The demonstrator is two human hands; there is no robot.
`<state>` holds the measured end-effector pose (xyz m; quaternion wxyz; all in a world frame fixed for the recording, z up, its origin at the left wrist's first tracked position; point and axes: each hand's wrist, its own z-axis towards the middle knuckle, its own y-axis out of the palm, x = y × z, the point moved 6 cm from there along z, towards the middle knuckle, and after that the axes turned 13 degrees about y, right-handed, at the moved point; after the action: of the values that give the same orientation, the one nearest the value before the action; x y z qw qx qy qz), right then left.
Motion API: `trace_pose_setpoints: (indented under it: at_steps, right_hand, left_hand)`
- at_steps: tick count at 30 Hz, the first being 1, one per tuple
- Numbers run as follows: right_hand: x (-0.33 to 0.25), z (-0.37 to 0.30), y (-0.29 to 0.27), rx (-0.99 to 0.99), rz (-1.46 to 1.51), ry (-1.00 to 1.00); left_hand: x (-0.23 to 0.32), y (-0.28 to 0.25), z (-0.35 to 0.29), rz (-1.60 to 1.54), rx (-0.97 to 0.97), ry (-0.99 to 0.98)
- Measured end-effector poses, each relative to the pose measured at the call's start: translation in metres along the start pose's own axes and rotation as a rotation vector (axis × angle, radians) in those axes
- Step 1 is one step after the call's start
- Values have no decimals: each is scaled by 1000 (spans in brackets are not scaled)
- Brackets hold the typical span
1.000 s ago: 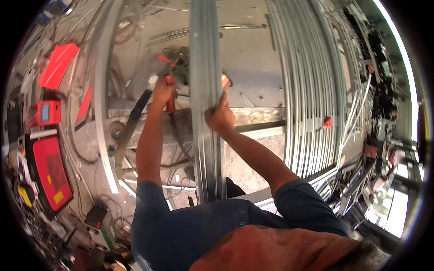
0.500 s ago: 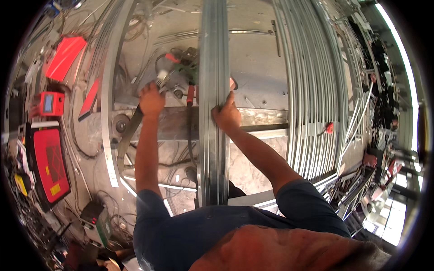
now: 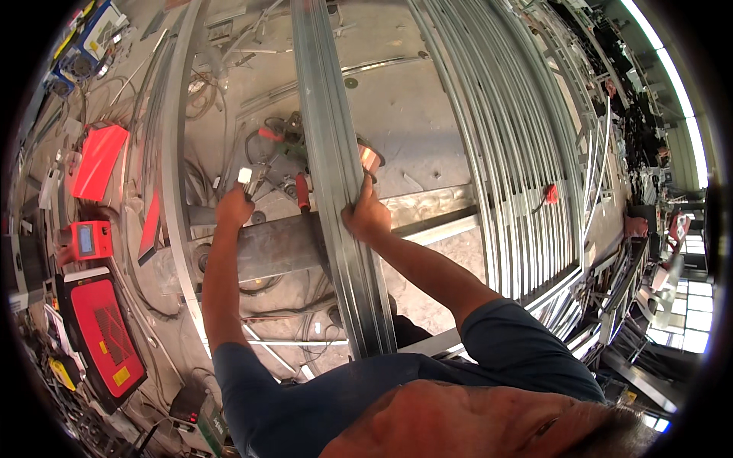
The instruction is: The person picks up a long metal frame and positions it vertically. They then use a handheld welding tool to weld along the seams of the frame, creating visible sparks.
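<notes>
My left hand (image 3: 234,204) is closed, left of a long grey metal profile (image 3: 327,130). A small white block-like piece (image 3: 244,175) sticks out past its fingers; the rest of what it grips is hidden. My right hand (image 3: 368,217) rests on the profile's right edge, thumb on top and fingers curled over the side, index finger pointing forward. Just beyond that fingertip is a round copper-coloured piece (image 3: 369,159), partly behind the profile. Left of the profile lie a red-handled tool (image 3: 302,191) and a dark green power tool (image 3: 289,141).
A wide metal crossbeam (image 3: 279,244) runs beneath the profile. Many parallel metal tubes (image 3: 519,153) lie at right. At left are a red device with a small screen (image 3: 85,240), a red-and-black case (image 3: 103,336), a red panel (image 3: 101,162) and loose cables.
The whole view has turned, so the profile now leans. My left hand has drawn back from the cluster of tools, with the white piece still at its fingers. My right hand stays on the profile.
</notes>
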<state>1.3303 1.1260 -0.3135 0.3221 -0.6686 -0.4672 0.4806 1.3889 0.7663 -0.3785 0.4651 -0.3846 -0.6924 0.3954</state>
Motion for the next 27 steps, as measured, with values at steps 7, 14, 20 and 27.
trace_pose_setpoints:
  at_steps: [7, 14, 20, 27]
  right_hand:
    - [-4, -4, -2, -31, 39, 6]
    - [1, 29, 5, -47, 94, -65]
    - [-67, 102, -21, 111, 89, -50]
    - [-78, 103, -23, 138, 41, -12]
  left_hand:
    - [92, -152, -122, -342, 287, 82]
    - [210, -285, -108, -1146, 448, 311]
    - [210, -315, 15, -1277, 618, 351]
    - [163, -221, 143, -1127, 394, 149]
